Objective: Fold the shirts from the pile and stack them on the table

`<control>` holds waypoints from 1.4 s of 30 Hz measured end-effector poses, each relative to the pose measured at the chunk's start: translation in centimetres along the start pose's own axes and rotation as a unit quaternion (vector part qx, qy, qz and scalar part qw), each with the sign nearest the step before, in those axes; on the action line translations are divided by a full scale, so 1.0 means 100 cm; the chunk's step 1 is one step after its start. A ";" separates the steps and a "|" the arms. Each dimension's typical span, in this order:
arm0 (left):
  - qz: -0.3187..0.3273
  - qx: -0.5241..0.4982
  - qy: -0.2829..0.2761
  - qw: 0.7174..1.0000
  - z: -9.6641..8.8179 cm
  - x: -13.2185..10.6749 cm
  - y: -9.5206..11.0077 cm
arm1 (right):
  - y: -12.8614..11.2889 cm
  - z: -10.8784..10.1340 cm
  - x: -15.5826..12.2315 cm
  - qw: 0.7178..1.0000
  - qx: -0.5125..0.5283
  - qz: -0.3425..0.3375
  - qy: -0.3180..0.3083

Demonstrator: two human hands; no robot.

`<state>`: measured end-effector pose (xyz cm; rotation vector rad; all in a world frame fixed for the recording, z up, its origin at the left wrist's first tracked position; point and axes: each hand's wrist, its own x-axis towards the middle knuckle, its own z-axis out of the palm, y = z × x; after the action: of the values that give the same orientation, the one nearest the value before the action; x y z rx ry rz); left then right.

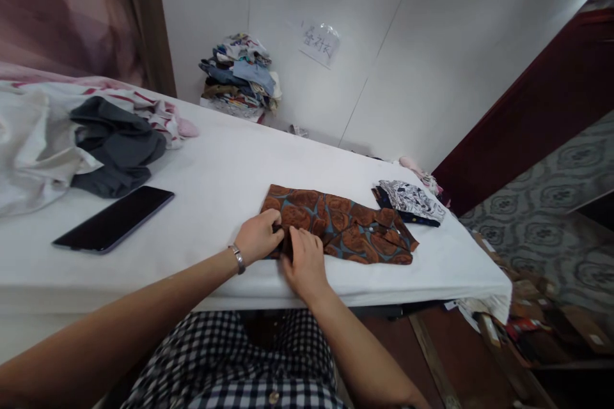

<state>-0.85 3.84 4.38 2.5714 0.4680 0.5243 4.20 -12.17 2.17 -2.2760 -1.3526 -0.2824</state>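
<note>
My left hand (259, 236) pinches the near edge of the shirt (343, 225) on the table (215, 166); my right hand (304, 262) presses flat beside it. If I tug unevenly the fold may slip, or slide toward the table edge below my wrists

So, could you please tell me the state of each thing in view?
Brown patterned shirt: folded lengthwise, flat on the table.
Left hand: gripping the shirt's near end.
Right hand: pressing on the shirt.
Phone: screen dark, lying flat.
Black-and-white garment: folded.
Grey garment: crumpled.
</note>
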 end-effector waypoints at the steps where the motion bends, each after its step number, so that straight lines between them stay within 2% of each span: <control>1: 0.009 0.015 0.000 1.000 -0.001 -0.001 -0.001 | 0.006 -0.002 0.005 1.000 -0.011 -0.003 0.005; 3: 0.051 0.051 -0.019 0.997 -0.002 -0.004 -0.003 | 0.024 -0.012 0.015 0.999 -0.030 -0.001 0.030; 6: 0.146 0.093 -0.069 0.982 -0.002 -0.011 -0.011 | 0.050 -0.027 0.022 0.996 -0.050 -0.010 0.072; 8: 0.187 0.101 -0.100 0.972 -0.001 -0.016 -0.016 | 0.063 -0.028 0.020 0.997 -0.057 -0.029 0.046; 11: 0.195 0.078 -0.157 0.965 -0.002 -0.020 -0.022 | 0.076 -0.019 0.008 0.997 -0.054 -0.046 -0.041; 13: 0.152 0.046 -0.174 0.972 -0.009 -0.018 -0.023 | 0.081 -0.014 0.000 0.995 -0.047 -0.043 -0.071; 14: 0.111 0.035 -0.162 0.980 -0.013 -0.015 -0.024 | 0.082 -0.012 -0.004 0.995 -0.045 -0.039 -0.074; 16: 0.009 0.030 -0.106 0.994 -0.022 -0.003 -0.025 | 0.084 -0.012 -0.009 0.996 -0.041 -0.036 -0.074; 18: -0.088 0.035 -0.066 0.993 -0.028 0.013 -0.027 | 0.083 -0.012 -0.011 0.997 -0.030 -0.031 -0.071; 21: -0.169 0.034 -0.096 0.980 -0.024 0.039 -0.031 | 0.079 -0.012 -0.013 0.998 -0.001 -0.010 -0.059; 23: -0.182 0.018 -0.120 0.976 -0.014 0.052 -0.030 | 0.074 -0.010 -0.013 0.998 0.009 0.011 -0.057; 27: -0.177 -0.043 -0.105 0.978 0.005 0.062 -0.020 | 0.058 -0.006 -0.009 0.996 -0.004 0.033 -0.088; 29: -0.158 -0.060 -0.093 0.981 0.003 0.061 -0.017 | 0.049 -0.005 -0.006 0.994 -0.004 0.035 -0.104; 31: -0.133 -0.076 -0.075 0.985 -0.011 0.058 -0.021 | 0.040 -0.005 -0.002 0.993 0.004 0.030 -0.115; 34: -0.121 -0.078 -0.032 0.989 -0.043 0.053 -0.046 | 0.025 -0.005 0.004 0.990 0.017 -0.005 -0.141; 37: -0.166 -0.012 -0.020 0.986 -0.068 0.045 -0.083 | 0.011 -0.002 0.008 0.982 0.019 -0.059 -0.177; 39: -0.201 0.022 -0.030 0.979 -0.074 0.037 -0.106 | 0.003 -0.002 0.011 0.977 0.022 -0.090 -0.190; 42: -0.225 -0.030 -0.010 0.974 -0.070 0.023 -0.129 | -0.007 -0.006 0.016 0.978 0.032 -0.102 -0.179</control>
<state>-4.86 18.11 4.20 2.3043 0.9793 0.3416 4.45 -10.96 3.57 -2.2079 -1.7519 0.1113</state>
